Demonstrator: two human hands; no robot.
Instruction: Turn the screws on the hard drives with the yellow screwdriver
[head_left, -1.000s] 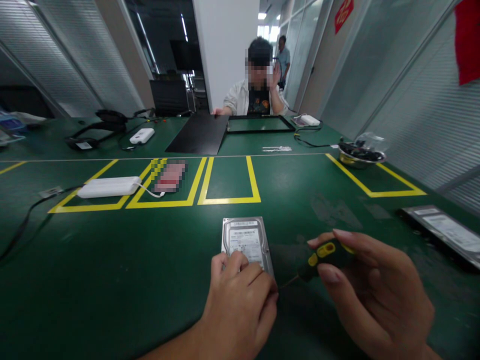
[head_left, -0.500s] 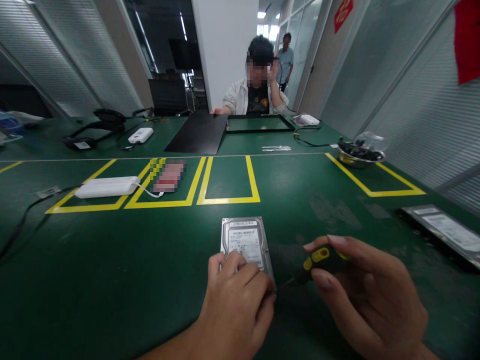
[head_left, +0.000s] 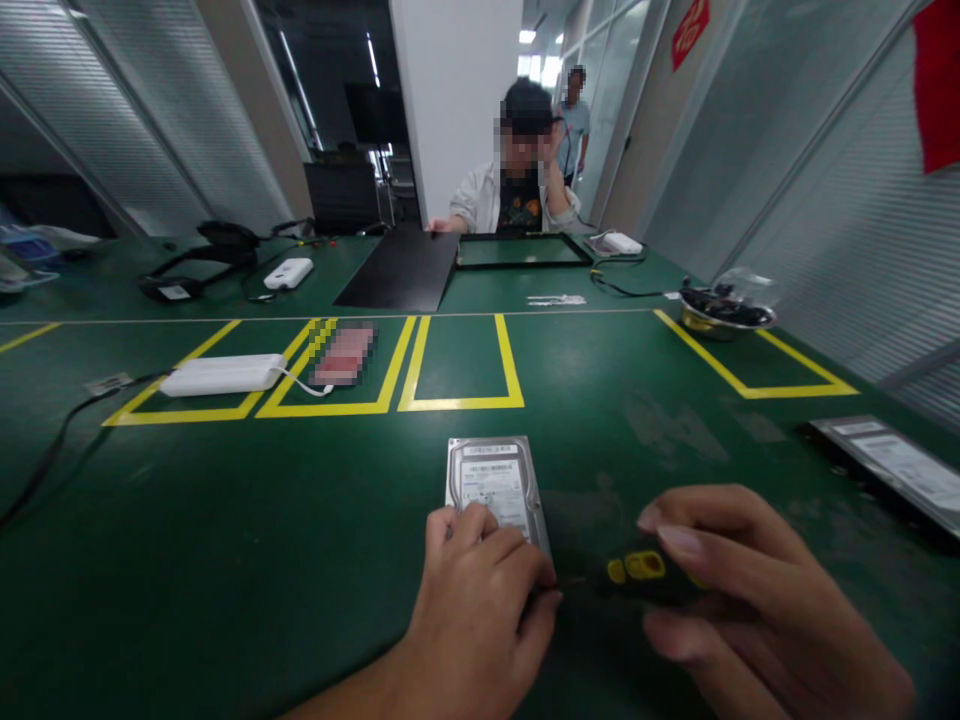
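Observation:
A silver hard drive [head_left: 495,480] with a white label lies on the green table in front of me. My left hand [head_left: 484,600] is closed over its near end, which it hides. To the right, my right hand [head_left: 742,600] holds a black and yellow screwdriver [head_left: 636,568] by the handle, fingers around its back part. The screwdriver lies roughly level, its thin shaft pointing left at the drive's right edge, close to my left thumb. The tip is dim, so I cannot tell whether it touches the drive.
A second hard drive [head_left: 892,470] lies at the right. Farther off are a metal bowl [head_left: 727,315] of dark parts, a white power bank [head_left: 223,375] cabled to a phone [head_left: 345,355], and a black panel [head_left: 401,270]. A person [head_left: 525,190] sits across the table.
My right hand has shifted slightly right and down, its thumb lower and the grip looser. The screwdriver has levelled out. My left hand stays on the hard drive.

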